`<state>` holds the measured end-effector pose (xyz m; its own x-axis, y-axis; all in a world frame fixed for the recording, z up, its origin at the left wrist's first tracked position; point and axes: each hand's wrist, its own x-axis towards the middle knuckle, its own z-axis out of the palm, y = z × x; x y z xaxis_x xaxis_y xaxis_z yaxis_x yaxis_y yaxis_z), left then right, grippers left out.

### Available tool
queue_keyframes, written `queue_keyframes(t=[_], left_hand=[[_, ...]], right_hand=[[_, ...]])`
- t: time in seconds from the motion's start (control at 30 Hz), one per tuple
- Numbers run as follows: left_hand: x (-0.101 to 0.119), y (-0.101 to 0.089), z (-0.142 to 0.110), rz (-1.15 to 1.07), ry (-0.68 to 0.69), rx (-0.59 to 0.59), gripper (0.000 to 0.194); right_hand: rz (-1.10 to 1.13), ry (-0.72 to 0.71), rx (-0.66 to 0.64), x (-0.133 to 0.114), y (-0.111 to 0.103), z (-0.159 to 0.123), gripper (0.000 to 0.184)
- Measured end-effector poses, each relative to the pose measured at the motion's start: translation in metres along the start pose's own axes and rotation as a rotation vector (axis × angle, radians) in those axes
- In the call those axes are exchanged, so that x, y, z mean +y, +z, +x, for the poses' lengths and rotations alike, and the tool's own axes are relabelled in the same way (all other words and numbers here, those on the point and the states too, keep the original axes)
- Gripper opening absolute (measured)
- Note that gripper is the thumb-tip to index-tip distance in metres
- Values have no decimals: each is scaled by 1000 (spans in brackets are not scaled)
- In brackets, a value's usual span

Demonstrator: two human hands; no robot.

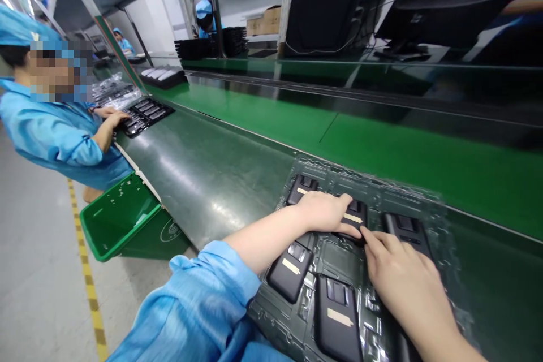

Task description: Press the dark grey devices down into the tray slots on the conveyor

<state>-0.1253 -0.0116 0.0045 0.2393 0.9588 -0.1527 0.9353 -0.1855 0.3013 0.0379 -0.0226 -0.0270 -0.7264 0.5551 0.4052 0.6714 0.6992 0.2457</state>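
A clear plastic tray (335,257) with moulded pockets lies on the bench, holding several black rectangular devices with rounded corners. My left hand (322,212) reaches across it, thumb and fingers around a black device (355,218) with a beige tape strip on its face. At that device's lower right edge are the fingertips of my right hand (401,271); its fingers are bent together, and what lies between them is hidden. Similar taped devices are a near-left one (291,271), a front one (338,317) and a far-left one (302,188). Right of my hands sits another black device (408,232), partly covered.
A green conveyor belt (263,119) runs behind the bench (203,164). Left of the bench stands a green bin (123,220) with small scraps inside. A co-worker in blue (55,130) handles a black tray (146,115) farther along. Monitors (441,5) stand beyond the belt.
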Motion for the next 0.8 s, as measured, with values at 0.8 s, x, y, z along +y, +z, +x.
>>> queue_keyframes(t=[0.8], left_hand=[[2, -23, 49, 108, 408, -174, 16]], right_hand=[[160, 91, 147, -12, 24, -12, 43]])
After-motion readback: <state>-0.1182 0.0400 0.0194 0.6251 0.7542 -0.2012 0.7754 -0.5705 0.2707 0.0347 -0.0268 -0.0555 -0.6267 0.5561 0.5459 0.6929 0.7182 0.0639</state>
